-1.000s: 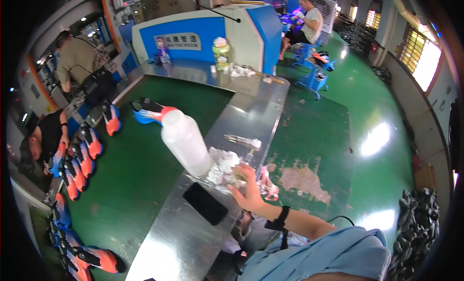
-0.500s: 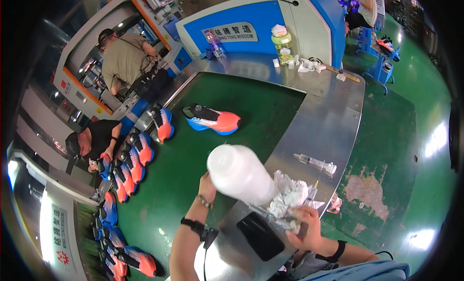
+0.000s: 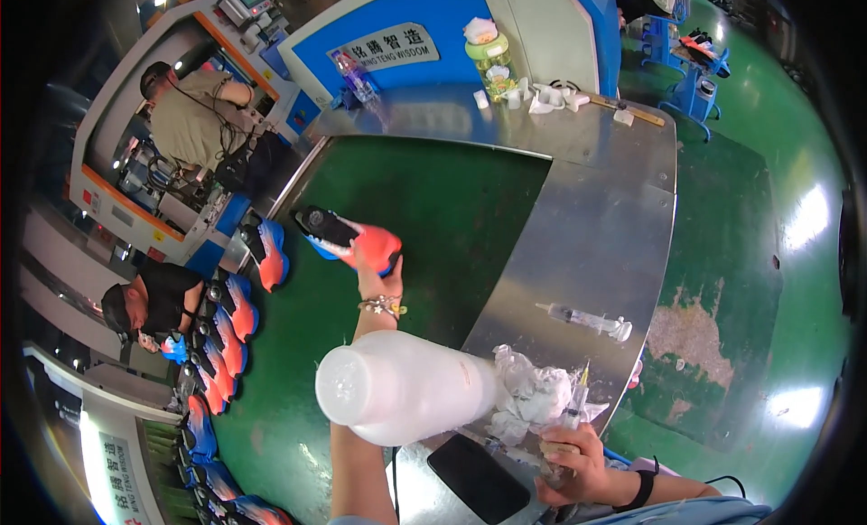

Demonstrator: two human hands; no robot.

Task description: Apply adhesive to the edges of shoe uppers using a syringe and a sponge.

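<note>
The left hand (image 3: 375,279) gripped the toe of the orange-and-blue shoe (image 3: 363,239) on the green counter (image 3: 452,204); the right hand (image 3: 578,456) was closed around a syringe (image 3: 575,406). The shoe was probably light, soft above, best held by its firmer sole.

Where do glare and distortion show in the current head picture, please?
Head view: white glare patches on the green floor; head view: a bright reflection on the metal tabletop beside the black phone; head view: fisheye curvature bends straight edges near the dark rim, while the shoe at the left hand reads clearly.
</note>
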